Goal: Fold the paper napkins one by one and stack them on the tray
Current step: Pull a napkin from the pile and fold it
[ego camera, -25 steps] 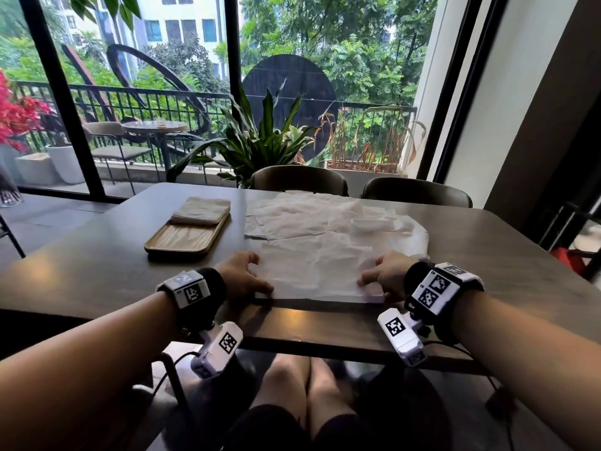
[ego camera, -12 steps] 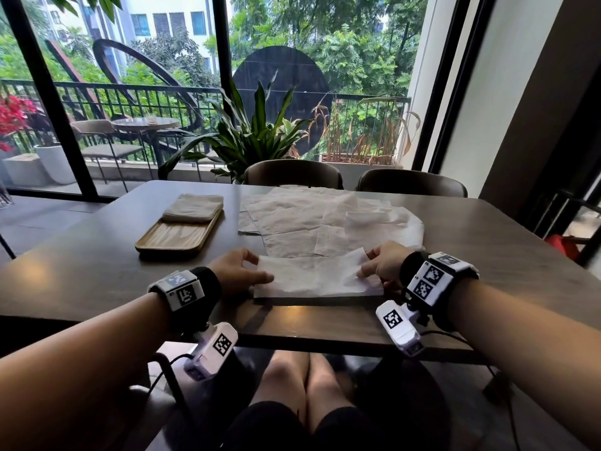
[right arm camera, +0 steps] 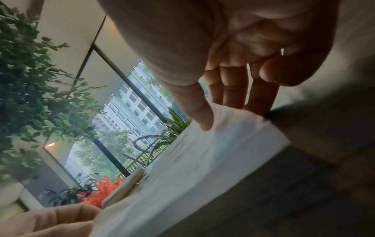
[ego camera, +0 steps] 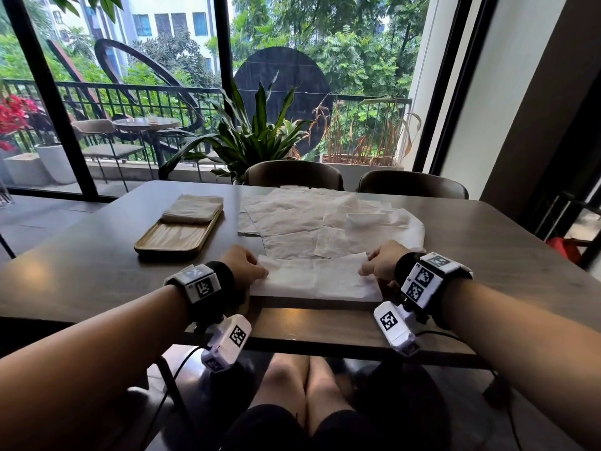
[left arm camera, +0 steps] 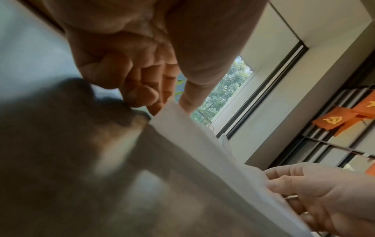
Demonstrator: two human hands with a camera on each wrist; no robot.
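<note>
Since a second ago the napkin (ego camera: 313, 279) has been folded in half at the counter's (ego camera: 97, 271) 6 o'clock edge; left hand (ego camera: 242, 263) and right hand (ego camera: 382, 260) pinch its corners. Next: fold across, then the tray (ego camera: 172, 239) at 10 o'clock.

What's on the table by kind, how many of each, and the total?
Wooden tray: 1
Stack of folded napkins on the tray: 1
Napkin being folded, held by left hand and right hand: 1
Pile of unfolded napkins: 1
Total: 4
</note>
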